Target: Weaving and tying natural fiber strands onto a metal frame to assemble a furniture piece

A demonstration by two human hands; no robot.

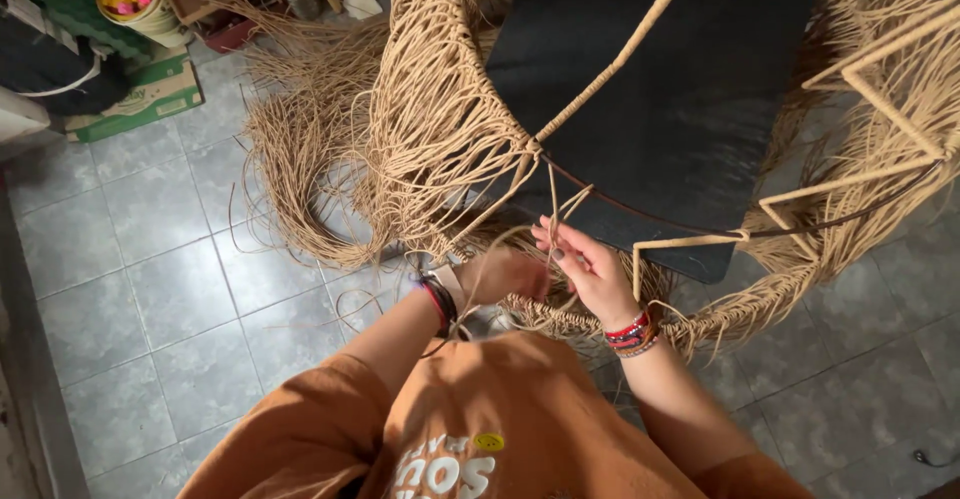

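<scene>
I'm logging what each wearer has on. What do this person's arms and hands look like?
Both hands are bare. The left hand has black and red bands at the wrist, the right hand a stack of red and multicoloured beaded bracelets. Loose rust-orange short sleeves leave the forearms uncovered.

Tan fibrous cords (440,129), rough and matt; black matt cushion (680,89); smooth grey floor tiles (150,259); orange cloth shirt (500,419)

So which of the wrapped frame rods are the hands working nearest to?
The long diagonal rod running down from the top; its knotted lower end sits just above the right hand. The zigzag rods stand farther right.
</scene>
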